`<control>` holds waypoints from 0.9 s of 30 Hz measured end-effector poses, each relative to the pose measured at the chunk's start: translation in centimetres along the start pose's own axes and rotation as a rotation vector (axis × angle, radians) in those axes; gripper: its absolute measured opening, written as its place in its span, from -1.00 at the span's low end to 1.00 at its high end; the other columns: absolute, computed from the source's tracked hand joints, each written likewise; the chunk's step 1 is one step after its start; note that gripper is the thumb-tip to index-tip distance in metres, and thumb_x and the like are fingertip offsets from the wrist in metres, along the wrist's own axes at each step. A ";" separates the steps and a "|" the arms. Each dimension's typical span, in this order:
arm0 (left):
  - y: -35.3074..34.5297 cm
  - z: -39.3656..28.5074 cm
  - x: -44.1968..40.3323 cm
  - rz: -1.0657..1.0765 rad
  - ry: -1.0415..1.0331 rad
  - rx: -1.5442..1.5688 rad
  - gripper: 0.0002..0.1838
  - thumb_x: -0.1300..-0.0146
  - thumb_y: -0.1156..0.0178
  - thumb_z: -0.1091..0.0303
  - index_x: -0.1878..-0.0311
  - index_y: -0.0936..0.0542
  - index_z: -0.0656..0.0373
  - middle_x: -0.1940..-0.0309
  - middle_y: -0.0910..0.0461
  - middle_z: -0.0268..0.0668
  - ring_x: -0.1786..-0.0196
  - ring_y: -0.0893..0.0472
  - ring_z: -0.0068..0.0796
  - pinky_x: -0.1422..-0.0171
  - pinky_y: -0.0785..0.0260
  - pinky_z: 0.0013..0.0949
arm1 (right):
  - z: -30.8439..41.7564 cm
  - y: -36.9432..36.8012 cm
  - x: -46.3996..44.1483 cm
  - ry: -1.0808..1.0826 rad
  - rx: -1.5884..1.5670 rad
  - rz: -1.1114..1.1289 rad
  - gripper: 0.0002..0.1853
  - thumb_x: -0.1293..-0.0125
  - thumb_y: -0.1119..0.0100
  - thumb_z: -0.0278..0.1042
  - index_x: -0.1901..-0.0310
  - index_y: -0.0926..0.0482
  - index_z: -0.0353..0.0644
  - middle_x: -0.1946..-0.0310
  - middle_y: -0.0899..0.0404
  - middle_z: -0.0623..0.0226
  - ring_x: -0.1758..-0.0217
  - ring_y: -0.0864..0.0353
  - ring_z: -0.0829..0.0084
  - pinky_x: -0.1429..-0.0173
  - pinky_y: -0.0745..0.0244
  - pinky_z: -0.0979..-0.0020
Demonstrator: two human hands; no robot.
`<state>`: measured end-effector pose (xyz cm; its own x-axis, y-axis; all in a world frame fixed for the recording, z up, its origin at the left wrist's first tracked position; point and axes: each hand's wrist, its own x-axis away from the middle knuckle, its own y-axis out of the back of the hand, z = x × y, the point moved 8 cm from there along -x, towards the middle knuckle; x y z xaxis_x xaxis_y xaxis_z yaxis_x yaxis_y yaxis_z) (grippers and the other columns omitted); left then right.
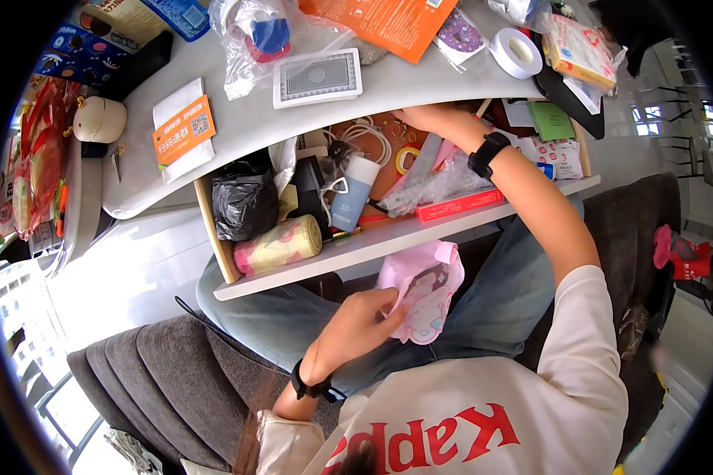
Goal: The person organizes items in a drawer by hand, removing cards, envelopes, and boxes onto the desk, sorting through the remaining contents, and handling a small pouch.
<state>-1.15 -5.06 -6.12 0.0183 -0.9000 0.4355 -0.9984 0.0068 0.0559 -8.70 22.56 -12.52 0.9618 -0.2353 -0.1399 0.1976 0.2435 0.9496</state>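
Note:
My left hand (358, 326) is closed on the edge of a pink printed pouch (421, 297), which hangs over my lap in front of the drawer. My right hand (432, 120) reaches into the back of the open drawer (523, 199), and the desk edge partly covers its fingers. Close to that hand lie some rubber bands (396, 129), a yellow ring (406, 161) and crumpled clear plastic (451, 182). A white cable (370, 136), a blue bottle with a white cap (355, 198) and a long red box (458, 206) are also in the drawer.
A roll of yellow-pink bags (279, 245) and a black plastic bundle (245, 198) fill the drawer's left end. Above, the desk (238, 127) holds a card deck (317, 77), a tape roll (516, 52) and an orange packet (388, 20). A dark sofa (166, 388) surrounds me.

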 end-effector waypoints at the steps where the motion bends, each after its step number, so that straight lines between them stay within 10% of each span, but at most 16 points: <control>1: 0.0 -0.1 0.0 -0.008 -0.002 0.007 -0.77 -0.27 -0.10 0.32 0.22 -0.52 0.34 0.54 -0.49 -0.19 0.51 -0.38 -0.54 0.44 -0.27 -0.43 | 0.0 0.1 -0.3 0.021 -0.018 -0.054 -0.80 -0.09 -0.17 -0.40 0.26 -0.54 -0.30 0.36 -0.58 0.01 0.27 -0.55 0.01 0.15 -0.44 0.13; 11: 0.0 0.1 -0.2 -0.001 0.003 -0.014 -0.76 -0.27 -0.11 0.31 0.25 -0.52 0.35 0.55 -0.47 -0.16 0.53 -0.36 -0.52 0.44 -0.26 -0.43 | -1.0 -1.7 0.4 -0.131 -0.191 0.231 -0.86 -0.04 -0.25 -0.37 0.41 -0.54 -0.23 0.46 -0.58 0.16 0.36 -0.56 0.20 0.23 -0.45 0.22; 17: -0.1 0.5 -0.2 -0.014 0.008 -0.021 -0.77 -0.27 -0.11 0.32 0.23 -0.53 0.35 0.55 -0.48 -0.16 0.52 -0.37 -0.51 0.43 -0.27 -0.43 | -1.4 -1.2 0.3 -0.220 -0.054 0.353 -0.72 -0.16 -0.22 -0.22 0.17 -0.57 -0.20 0.27 -0.63 0.17 0.21 -0.59 0.17 0.08 -0.46 0.25; 23: 0.0 0.5 0.0 -0.010 0.015 -0.008 -0.77 -0.27 -0.11 0.32 0.21 -0.53 0.35 0.53 -0.49 -0.16 0.50 -0.39 -0.53 0.42 -0.27 -0.43 | 0.1 1.8 0.6 -0.132 -0.135 0.127 -0.79 -0.20 -0.15 -0.28 0.20 -0.57 -0.23 0.32 -0.62 0.16 0.27 -0.58 0.21 0.12 -0.46 0.30; 27: -0.1 0.5 0.0 -0.010 0.016 -0.011 -0.77 -0.27 -0.11 0.32 0.22 -0.53 0.35 0.54 -0.49 -0.16 0.50 -0.38 -0.54 0.42 -0.27 -0.43 | -1.3 -0.7 2.2 -0.268 -0.438 0.462 -0.88 -0.15 -0.10 -0.43 0.29 -0.54 -0.25 0.44 -0.58 0.20 0.39 -0.53 0.34 0.24 -0.43 0.37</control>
<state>-1.13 -5.26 -6.53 0.0293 -0.8928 0.4495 -0.9975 0.0025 0.0700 -6.48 23.11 -13.86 0.8968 -0.2267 0.3799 -0.1087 0.7195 0.6859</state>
